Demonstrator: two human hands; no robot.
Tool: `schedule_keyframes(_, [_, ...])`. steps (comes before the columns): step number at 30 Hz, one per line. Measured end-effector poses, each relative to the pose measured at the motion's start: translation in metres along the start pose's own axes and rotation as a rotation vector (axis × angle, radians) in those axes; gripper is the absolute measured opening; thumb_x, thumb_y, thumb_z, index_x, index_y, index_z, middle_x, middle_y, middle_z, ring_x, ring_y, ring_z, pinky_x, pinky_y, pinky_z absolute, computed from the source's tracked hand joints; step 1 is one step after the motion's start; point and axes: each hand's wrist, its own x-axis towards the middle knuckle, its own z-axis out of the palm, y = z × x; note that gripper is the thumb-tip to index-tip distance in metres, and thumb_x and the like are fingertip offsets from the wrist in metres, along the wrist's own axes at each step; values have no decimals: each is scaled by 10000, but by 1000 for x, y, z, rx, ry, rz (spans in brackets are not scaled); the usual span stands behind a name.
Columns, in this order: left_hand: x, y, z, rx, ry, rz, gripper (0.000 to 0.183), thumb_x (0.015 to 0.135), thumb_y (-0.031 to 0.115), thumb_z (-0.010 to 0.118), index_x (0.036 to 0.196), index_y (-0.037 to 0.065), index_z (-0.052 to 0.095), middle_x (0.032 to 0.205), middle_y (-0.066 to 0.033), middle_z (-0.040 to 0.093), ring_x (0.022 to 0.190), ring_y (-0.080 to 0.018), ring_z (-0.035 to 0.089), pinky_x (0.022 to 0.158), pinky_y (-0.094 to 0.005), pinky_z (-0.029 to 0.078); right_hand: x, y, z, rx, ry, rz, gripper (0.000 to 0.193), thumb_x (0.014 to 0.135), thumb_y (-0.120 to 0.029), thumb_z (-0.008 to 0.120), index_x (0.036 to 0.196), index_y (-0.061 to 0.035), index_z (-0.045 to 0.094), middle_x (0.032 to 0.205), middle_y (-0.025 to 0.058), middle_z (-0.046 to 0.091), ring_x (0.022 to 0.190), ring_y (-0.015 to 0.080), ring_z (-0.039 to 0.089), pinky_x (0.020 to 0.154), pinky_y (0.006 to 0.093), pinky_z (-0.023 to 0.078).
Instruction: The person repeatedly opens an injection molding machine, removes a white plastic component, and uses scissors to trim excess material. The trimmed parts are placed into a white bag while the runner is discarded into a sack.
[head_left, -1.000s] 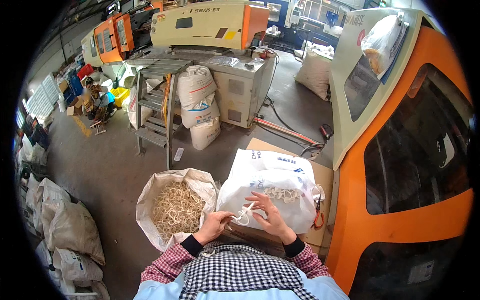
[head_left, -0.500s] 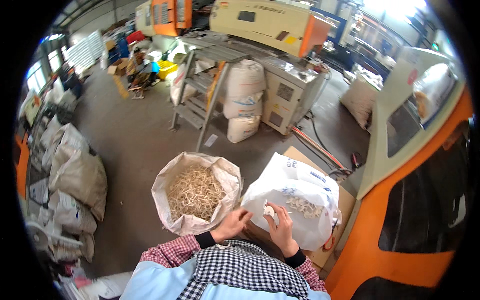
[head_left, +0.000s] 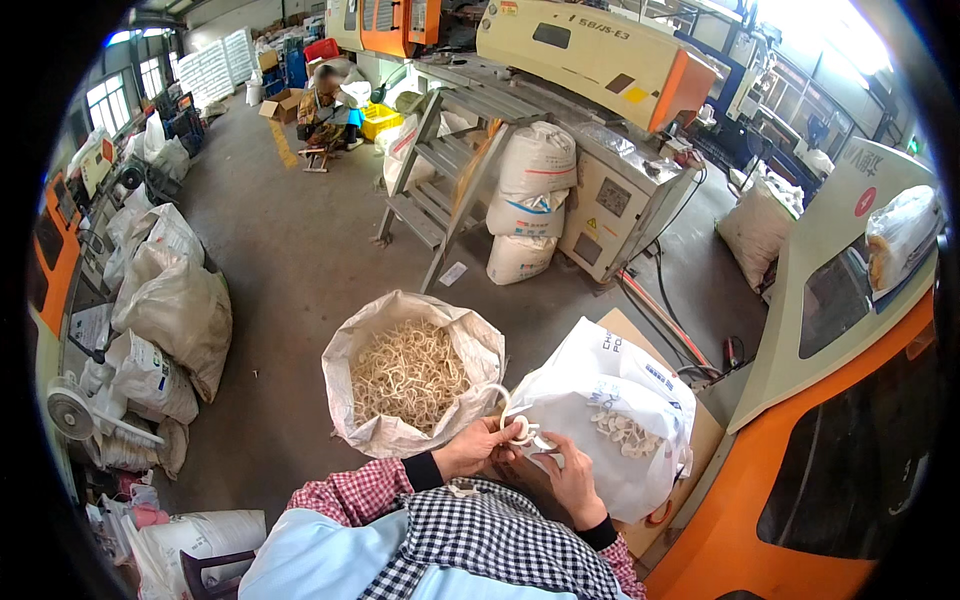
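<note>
My left hand is closed on a white curved plastic piece, whose hooked end rises above the fingers and whose round part sits at the fingertips. Beside it, my right hand is pinched round a small pale, shiny thing that I cannot make out; it meets or nearly meets the white piece. Left of my hands stands an open woven sack, full of tangled cream-coloured curved pieces. To the right lies a white plastic bag with several white plastic parts on or in it.
Cardboard lies under the white bag. An orange and cream machine stands close on my right. Ahead are a metal step stand, stacked sacks and a control cabinet. More sacks line the left; a person sits far off.
My left hand, before without a visible piece, now holds the white curved piece. My hands have come closer together between sack and bag. The view has shifted, and a seated person shows more clearly.
</note>
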Motion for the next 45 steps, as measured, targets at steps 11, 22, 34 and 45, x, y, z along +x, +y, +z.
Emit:
schedule_keyframes(11, [-6,3,38,813,82,568,156,834,70,618,954,-31,621,718,-24,606,606,-75,552,559,-212,466,-24,30,8,1266,225,842,106,886,-79,474,928,-15,547,792,75,555,575,128,528,474,192,400])
schedule_keyframes(22, [7,-7,34,192,89,-73,251,889,111,549,1112,-4,543,875,-56,621,635,-87,575,553,-173,472,-48,30,-1,1062,57,672,282,886,1,469,1166,29,446,880,153,592,602,210,631,568,269,534])
schedule_keyframes(34, [9,-7,39,152,166,-128,200,886,145,563,1039,17,574,863,-52,636,682,-92,597,587,-167,478,-49,24,-4,614,137,408,307,892,13,471,1195,38,427,779,121,618,710,189,658,613,259,538])
schedule_keyframes(45, [11,-12,37,150,130,-148,219,878,150,575,1052,16,572,872,-47,638,672,-102,608,577,-174,480,-54,41,-2,-4,239,46,160,827,-43,604,976,0,562,756,117,619,655,190,635,543,296,492])
